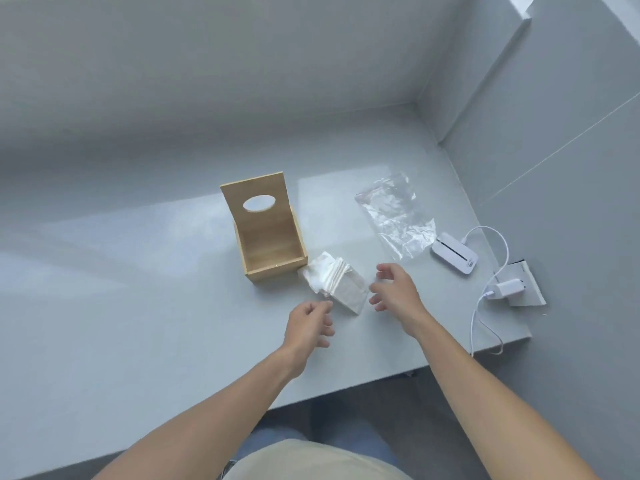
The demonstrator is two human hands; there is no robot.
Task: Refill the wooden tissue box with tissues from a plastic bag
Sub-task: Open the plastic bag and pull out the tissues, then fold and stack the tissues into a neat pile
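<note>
The wooden tissue box (273, 252) stands on the grey counter with its lid (258, 199) hinged upright; the lid has an oval hole and the inside looks empty. A stack of white tissues (337, 284) lies on the counter just right of the box's front corner. A clear plastic bag (394, 216) lies flat and empty farther back right. My left hand (310, 322) hovers just in front of the stack, fingers loosely curled, holding nothing. On the stack's right side my right hand (394, 287) is spread, not touching it.
A white power bank (453, 254) lies right of the bag, its white cable (485, 306) running to a charger in a wall-type socket plate (523, 285). The counter's front edge (346, 386) runs diagonally below my arms. Grey walls close the back and right.
</note>
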